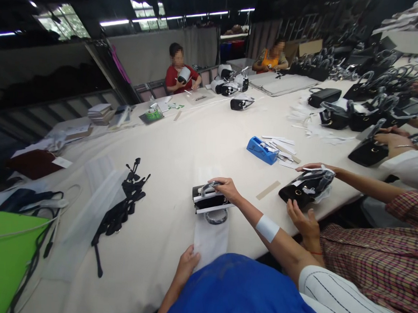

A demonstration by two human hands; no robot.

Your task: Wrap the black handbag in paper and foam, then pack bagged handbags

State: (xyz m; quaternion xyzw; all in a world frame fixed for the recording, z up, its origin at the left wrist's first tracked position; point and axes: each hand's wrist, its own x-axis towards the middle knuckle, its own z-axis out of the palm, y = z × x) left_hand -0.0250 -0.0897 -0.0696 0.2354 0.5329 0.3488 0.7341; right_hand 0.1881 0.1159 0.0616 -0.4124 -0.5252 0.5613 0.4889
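Note:
A small black handbag (pixel 209 202) lies on the table in front of me, with white strips along it and plastic-wrapped handles. My right hand (pixel 227 189) is closed around the upper handle. The other wrapped handle (pixel 216 217) rests on the near side. Under the bag and toward me runs a thin white sheet (pixel 211 241). My left hand (pixel 188 260) pinches the sheet's near left edge between thumb and fingers. The left fingertips are partly hidden behind it.
A blue tape dispenser (pixel 262 150) stands beyond the bag, near paper strips (pixel 283 147). Black straps (pixel 121 208) lie to the left, near a green machine (pixel 4 257). Close at right, a co-worker's hands hold another black handbag (pixel 301 190). More bags (pixel 360 114) crowd the far right.

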